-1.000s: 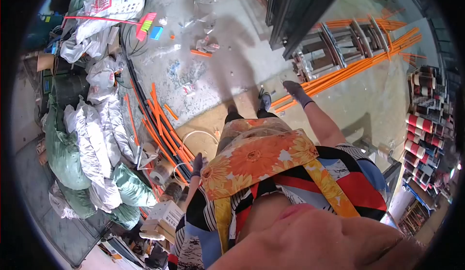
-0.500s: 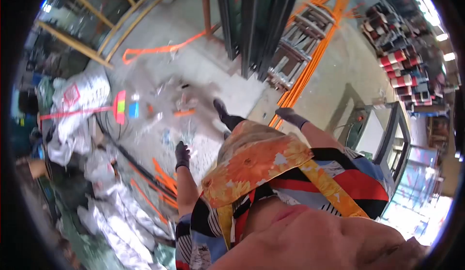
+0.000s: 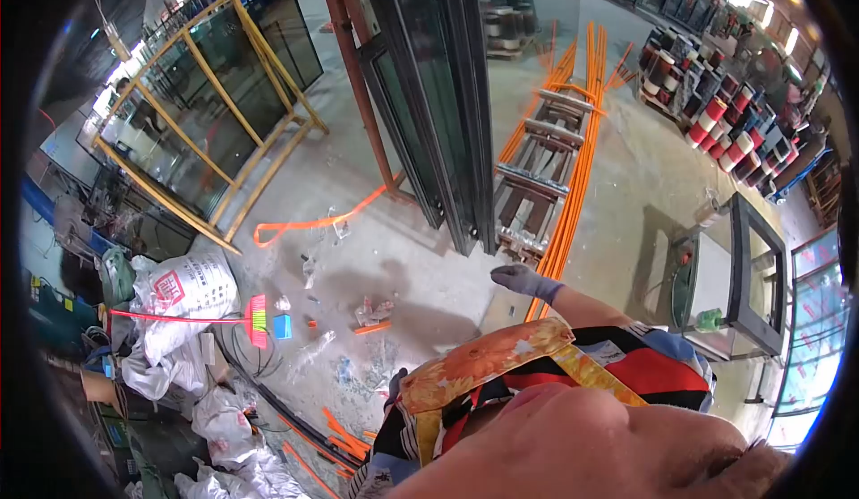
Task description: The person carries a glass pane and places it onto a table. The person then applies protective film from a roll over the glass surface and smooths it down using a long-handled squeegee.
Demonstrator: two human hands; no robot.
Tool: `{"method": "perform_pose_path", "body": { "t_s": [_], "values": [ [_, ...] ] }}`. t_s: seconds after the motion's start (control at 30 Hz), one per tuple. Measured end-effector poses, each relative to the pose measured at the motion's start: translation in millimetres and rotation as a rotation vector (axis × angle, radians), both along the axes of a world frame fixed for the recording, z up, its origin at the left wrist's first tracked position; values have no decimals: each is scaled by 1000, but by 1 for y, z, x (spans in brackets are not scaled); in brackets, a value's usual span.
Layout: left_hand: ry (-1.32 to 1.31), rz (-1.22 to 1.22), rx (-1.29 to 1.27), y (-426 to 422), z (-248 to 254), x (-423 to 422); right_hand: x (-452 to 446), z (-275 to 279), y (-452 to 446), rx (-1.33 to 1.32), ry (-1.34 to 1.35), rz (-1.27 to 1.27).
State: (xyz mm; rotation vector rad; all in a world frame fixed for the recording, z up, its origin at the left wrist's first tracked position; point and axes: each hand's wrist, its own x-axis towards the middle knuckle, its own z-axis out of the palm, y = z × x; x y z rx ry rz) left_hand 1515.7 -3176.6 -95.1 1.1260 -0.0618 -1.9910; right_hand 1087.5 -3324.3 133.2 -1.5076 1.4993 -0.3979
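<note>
My right hand [image 3: 526, 280], in a grey glove, is held out over the floor with nothing in it, its fingers stretched. It is nearest to the long orange strips [image 3: 573, 221] and the low rack [image 3: 541, 172] beside them. My left hand [image 3: 396, 383], gloved in dark grey, shows only in part at the edge of the flowered apron [image 3: 488, 365]; its fingers are mostly hidden. Dark framed glass panels [image 3: 461, 141] stand upright ahead of me.
A yellow rack [image 3: 192, 136] with glass stands at the upper left. White sacks [image 3: 201, 289], a red broom [image 3: 257, 320] and black tubing [image 3: 286, 414] lie at the left. Red and white rolls [image 3: 707, 123] and a dark frame [image 3: 759, 271] are at the right.
The view has swung up and turned, bringing the yellow rack and glass panels further in. My left hand has gone from spread over the floor to the apron's edge. My right hand stays stretched out.
</note>
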Motion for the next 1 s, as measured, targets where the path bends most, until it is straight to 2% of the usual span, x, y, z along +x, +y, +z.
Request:
{"method": "perform_pose_path", "body": {
  "t_s": [0.07,0.1,0.13,0.17,0.2,0.27,0.3,0.33,0.4,0.43,0.47,0.5,0.53,0.57,0.6,0.63,0.73,0.8,0.9,0.97,1.0],
  "values": [
    [-1003,-559,-623,-3,-5,-4,-30,-4,20,8,28,-44],
    [-1582,-755,-887,-4,-3,-7,-45,-3,34,5,53,-69],
    [-1253,-613,-524,-12,-2,-14,-66,-12,49,-8,38,-71],
    [-987,-360,-171,-26,34,-30,-86,-22,64,-20,24,-72],
    [-1048,-388,-229,-47,68,-49,-102,-24,80,-23,21,-66],
    [-1233,-472,-406,-89,132,-92,-137,-20,115,48,-107,-310],
    [-1625,-360,-1193,-105,147,-117,-158,-25,129,45,-109,-297],
    [-1607,-325,-1159,-121,159,-139,-178,-34,144,58,-61,-337],
    [-1420,-239,-876,-158,200,-210,-220,-53,171,73,-22,-356],
    [-1387,-200,-875,-177,228,-243,-237,-62,184,90,-74,-465],
    [-1373,-160,-906,-196,261,-273,-247,-70,193,107,-127,-573],
    [-1320,-119,-968,-215,302,-299,-254,-72,199,111,-136,-554],
    [-1350,-60,-1109,-231,332,-319,-265,-73,204,95,-123,-589],
    [-1411,53,-1131,-252,358,-338,-277,-71,209,78,-104,-626],
    [-1286,105,-1253,-261,403,-354,-289,-69,212,60,-83,-666],
    [-1467,192,-1262,-278,431,-364,-295,-69,214,61,-76,-657],
    [-1530,411,-1261,-325,514,-381,-303,-74,210,-70,-198,-757],
    [-1544,600,-1264,-378,546,-383,-296,-55,209,-41,-242,-798],
    [-1389,605,-1292,-413,575,-387,-291,-15,189,-1,-319,-873],
    [-1290,626,-1300,-429,582,-388,-302,0,163,-134,-255,-736],
    [-1321,658,-1287,-428,578,-390,-301,20,145,-199,-220,-659]
  ]
}}
